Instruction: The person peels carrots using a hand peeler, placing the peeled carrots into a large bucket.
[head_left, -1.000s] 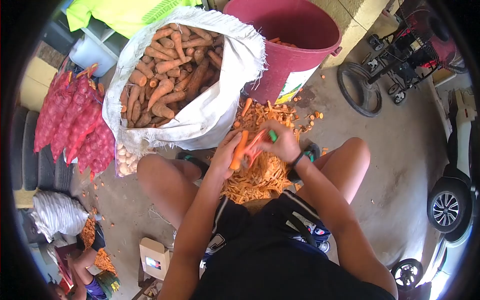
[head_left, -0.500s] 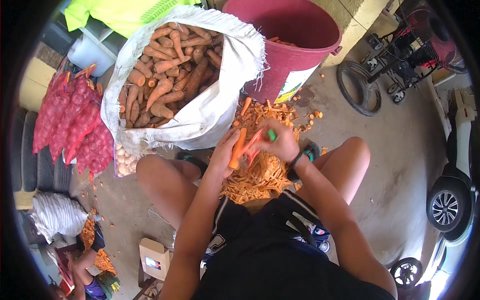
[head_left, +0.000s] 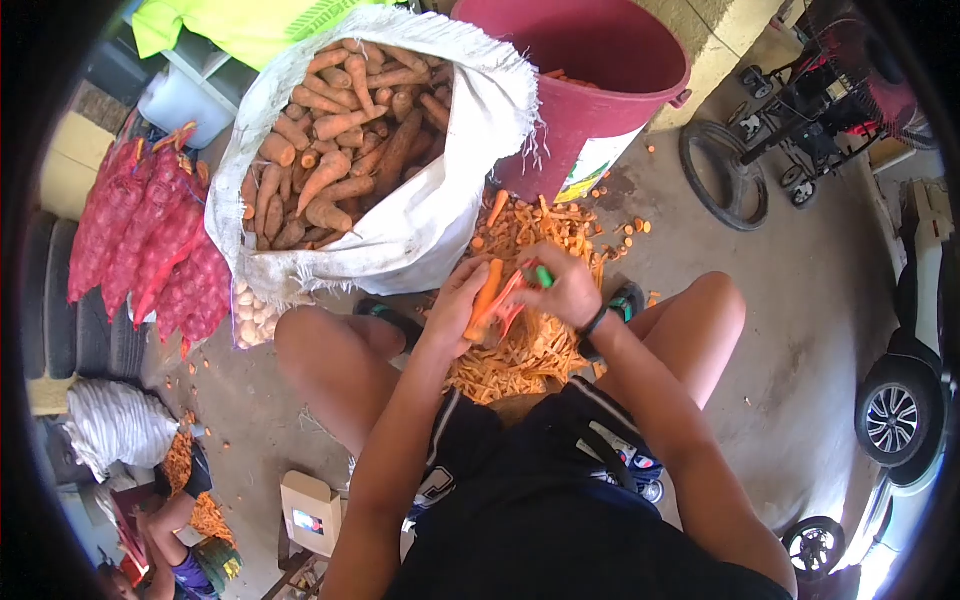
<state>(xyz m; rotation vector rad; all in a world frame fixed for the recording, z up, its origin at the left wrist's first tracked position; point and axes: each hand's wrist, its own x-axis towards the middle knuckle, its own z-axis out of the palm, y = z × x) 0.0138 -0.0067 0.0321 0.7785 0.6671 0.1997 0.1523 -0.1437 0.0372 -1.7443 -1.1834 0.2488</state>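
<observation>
My left hand [head_left: 456, 303] is wrapped around a peeled orange carrot [head_left: 487, 292], held at a slant between my knees. In my right hand [head_left: 572, 292] is a red peeler [head_left: 511, 300] with a green part showing by the fingers. The peeler lies right beside the carrot; whether its blade touches cannot be made out. Beneath both hands a heap of carrot peelings [head_left: 530, 362] covers the floor. Just beyond stands a white woven sack [head_left: 425, 245] full of unpeeled carrots [head_left: 325, 178].
A dark red bin [head_left: 560, 130] with some carrots inside stands behind the peelings. To the left are red net bags of onions [head_left: 150, 230] and stacked tyres [head_left: 88, 305]. Another person [head_left: 170, 530] sits at lower left. A wheel [head_left: 725, 175] and a car [head_left: 900, 400] are on the right.
The view has shifted slightly. Both hands keep hold of the carrot and the peeler, and the carrot's angle has changed a little.
</observation>
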